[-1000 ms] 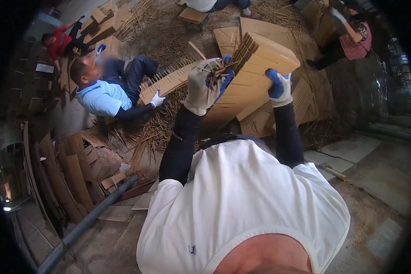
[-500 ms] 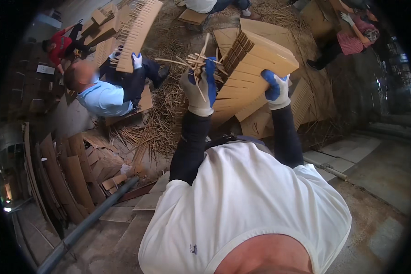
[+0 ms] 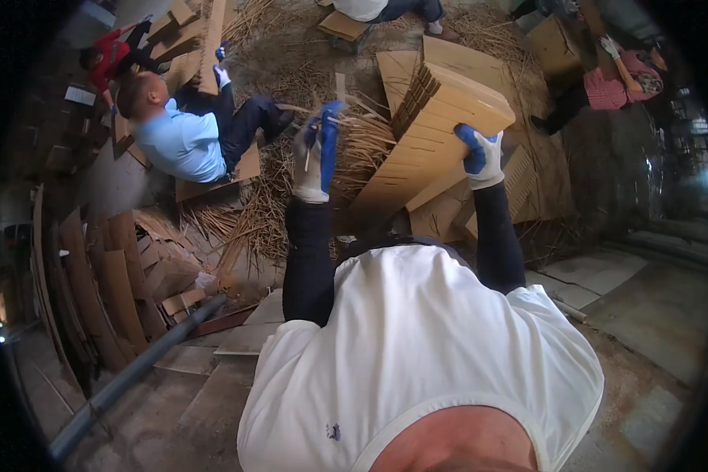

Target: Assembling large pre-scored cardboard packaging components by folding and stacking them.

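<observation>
My right hand, in a white and blue glove, grips the right edge of a thick stack of slotted cardboard sheets, tilted up in front of me. Its thumb lies on the near face and its other fingers are hidden behind. My left hand, gloved alike, stands apart to the left of the stack with its fingers stretched upward. A few thin cardboard strips show by its fingertips, which are slightly blurred. Between this hand and the stack, many narrow cardboard strips fan out.
Loose strips litter the floor. Flat cardboard sheets lie beyond the stack. At left, a person in light blue holds a cardboard piece; other people sit or bend farther off. A metal pipe and upright boards are at lower left.
My left hand has moved left, away from the stack, and the bunch of strips it held no longer shows in it. My right hand keeps its hold. The person in light blue has leaned back.
</observation>
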